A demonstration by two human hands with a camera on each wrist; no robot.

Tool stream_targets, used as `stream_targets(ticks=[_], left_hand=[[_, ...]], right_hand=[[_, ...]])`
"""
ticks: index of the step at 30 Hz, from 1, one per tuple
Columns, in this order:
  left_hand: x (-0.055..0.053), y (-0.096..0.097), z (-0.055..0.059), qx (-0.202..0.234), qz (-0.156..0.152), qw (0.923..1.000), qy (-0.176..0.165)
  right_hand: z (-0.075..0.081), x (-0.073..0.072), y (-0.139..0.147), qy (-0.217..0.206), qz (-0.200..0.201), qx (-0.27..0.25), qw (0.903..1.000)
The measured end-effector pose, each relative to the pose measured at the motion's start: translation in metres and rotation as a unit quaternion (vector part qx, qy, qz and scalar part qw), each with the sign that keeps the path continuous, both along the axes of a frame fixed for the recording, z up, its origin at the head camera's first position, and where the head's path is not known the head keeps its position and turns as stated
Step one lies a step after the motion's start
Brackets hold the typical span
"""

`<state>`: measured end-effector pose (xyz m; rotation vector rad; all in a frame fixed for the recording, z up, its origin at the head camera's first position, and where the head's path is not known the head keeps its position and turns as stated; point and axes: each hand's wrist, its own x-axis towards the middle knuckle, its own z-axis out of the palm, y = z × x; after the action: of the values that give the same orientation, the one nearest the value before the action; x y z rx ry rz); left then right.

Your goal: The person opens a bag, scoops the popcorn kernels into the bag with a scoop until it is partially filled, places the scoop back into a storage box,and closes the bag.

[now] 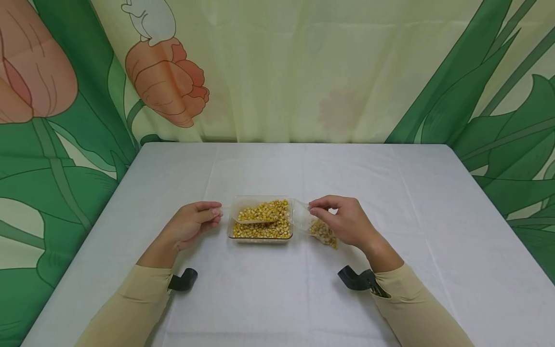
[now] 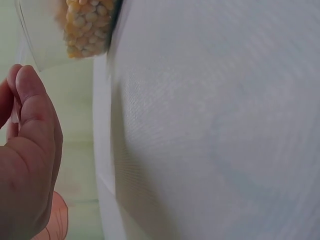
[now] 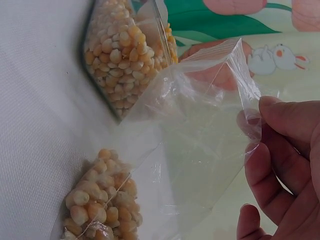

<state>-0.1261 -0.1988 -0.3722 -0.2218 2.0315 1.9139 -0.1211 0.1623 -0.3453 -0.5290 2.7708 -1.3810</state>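
Observation:
My left hand [image 1: 195, 224] pinches the thin pale handle of a spoon [image 1: 249, 222] between thumb and fingers. The spoon's bowl, heaped with yellow corn kernels [image 1: 262, 212], sits over the clear rectangular container [image 1: 260, 240]. More kernels fill that container. On the other side, my right hand [image 1: 342, 217] pinches the top edge of a clear plastic bag [image 3: 185, 130] between thumb and fingers. Its mouth reaches up to the container's right side in the right wrist view. Pale corn kernels [image 3: 102, 200] lie in the bag's bottom, close over the table.
A white cloth covers the table [image 1: 269, 299]. Behind it hangs a curtain [image 1: 277, 72] printed with leaves, flowers and a rabbit. Black wrist mounts [image 1: 184, 279] stick out from both beige sleeves [image 1: 134, 299].

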Motion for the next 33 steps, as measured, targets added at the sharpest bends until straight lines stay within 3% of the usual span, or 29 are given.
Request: stream_targets(ticks=[18, 33], left_hand=[[0.0, -0.002, 0.0, -0.004, -0.005, 1.0, 0.004], [0.002, 0.0, 0.01, 0.025, -0.002, 0.9996, 0.01]], right_hand=[[-0.003, -0.001, 0.001, 0.011, 0.005, -0.004, 0.9999], [-0.004, -0.002, 0.001, 0.007, 0.003, -0.005, 1.0]])
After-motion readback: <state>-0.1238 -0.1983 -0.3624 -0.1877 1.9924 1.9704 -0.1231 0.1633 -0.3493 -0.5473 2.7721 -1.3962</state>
